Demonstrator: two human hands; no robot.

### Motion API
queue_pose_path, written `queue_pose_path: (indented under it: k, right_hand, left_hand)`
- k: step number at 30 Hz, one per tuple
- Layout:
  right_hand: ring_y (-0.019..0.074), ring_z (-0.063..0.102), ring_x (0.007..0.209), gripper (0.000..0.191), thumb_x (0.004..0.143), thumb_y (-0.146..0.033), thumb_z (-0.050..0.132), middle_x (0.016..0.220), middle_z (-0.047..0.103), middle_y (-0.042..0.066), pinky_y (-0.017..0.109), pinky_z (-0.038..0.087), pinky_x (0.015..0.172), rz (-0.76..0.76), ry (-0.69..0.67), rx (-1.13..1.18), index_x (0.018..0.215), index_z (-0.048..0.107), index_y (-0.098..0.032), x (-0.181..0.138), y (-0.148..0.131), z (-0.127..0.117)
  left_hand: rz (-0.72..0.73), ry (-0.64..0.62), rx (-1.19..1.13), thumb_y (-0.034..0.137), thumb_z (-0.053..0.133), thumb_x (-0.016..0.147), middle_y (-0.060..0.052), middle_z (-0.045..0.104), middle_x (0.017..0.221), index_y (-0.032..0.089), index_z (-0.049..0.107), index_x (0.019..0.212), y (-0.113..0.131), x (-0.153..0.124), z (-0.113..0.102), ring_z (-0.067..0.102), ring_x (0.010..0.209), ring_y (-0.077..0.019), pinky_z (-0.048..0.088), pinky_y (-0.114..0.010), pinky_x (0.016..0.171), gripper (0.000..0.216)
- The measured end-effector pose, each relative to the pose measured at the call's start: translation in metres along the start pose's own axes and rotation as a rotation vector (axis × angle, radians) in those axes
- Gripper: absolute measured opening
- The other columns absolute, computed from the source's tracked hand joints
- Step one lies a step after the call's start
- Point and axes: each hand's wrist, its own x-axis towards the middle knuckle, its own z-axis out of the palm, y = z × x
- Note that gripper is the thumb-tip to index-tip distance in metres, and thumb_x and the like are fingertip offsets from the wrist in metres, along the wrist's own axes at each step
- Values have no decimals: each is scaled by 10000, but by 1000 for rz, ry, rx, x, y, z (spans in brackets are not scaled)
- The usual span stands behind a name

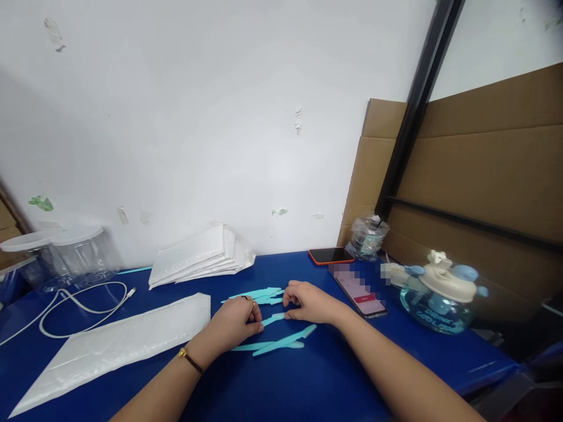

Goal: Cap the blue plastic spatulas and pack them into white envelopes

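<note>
A slim turquoise eyebrow razor (273, 319) lies level between my two hands. My left hand (235, 322) is closed, with thumb and fingertips pinched at the razor's left end. At its right end, the thumb and curled fingers of my right hand (310, 302) close on it. Just beyond my fingers lies a small pile of similar turquoise razors (259, 295), partly covered by my hands. Nearer to me, two more crossed razors (285, 341) rest on the blue table (281, 387).
Left of my hands lies a white padded mailer (132, 340), with a stack of mailers (193, 258) behind. A white cable (79, 287) and clear jars (83, 252) sit far left. Rightward are two phones (332, 255), a wrapped cup (368, 237) and a water bottle (440, 299).
</note>
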Motion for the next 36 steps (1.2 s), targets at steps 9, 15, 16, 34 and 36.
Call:
queue_pose_path:
  k: [9, 15, 16, 34, 36]
  right_hand:
    - [106, 527, 637, 54, 699, -122, 611, 774, 590, 17, 189, 364, 546, 153, 103, 34, 695, 648, -161, -1, 28, -13]
    - [126, 528, 667, 176, 668, -296, 697, 793, 594, 19, 202, 374, 555, 152, 51, 76, 794, 679, -174, -11, 34, -28]
    - [127, 531, 678, 235, 642, -335, 722, 808, 595, 16, 199, 375, 552, 107, -30, 108, 815, 683, -180, -13, 31, -29]
    - [121, 516, 683, 71, 693, -225, 677, 797, 554, 10, 201, 366, 567, 121, 59, 15, 701, 634, -169, -11, 33, -26]
    - [126, 522, 683, 73, 693, -234, 672, 798, 559, 16, 206, 375, 572, 143, 94, 16, 716, 643, -171, -10, 35, -26]
  left_hand:
    - [-96, 174, 137, 305, 547, 756, -12, 624, 832, 224, 636, 751, -13, 8, -17, 554, 826, -177, 360, -276, 709, 120]
    - [-75, 238, 134, 331, 575, 746, -20, 620, 872, 230, 620, 874, -13, 8, -16, 548, 857, -188, 361, -285, 729, 170]
    - [-60, 238, 108, 344, 570, 750, -20, 619, 870, 228, 617, 878, -10, 6, -15, 550, 851, -186, 365, -280, 718, 178]
    - [46, 209, 139, 342, 487, 835, -21, 625, 856, 228, 642, 829, -16, 9, -12, 523, 859, -191, 349, -289, 734, 193]
    - [48, 251, 112, 361, 538, 798, -21, 609, 896, 234, 629, 899, -17, 7, -15, 515, 871, -192, 355, -287, 740, 186]
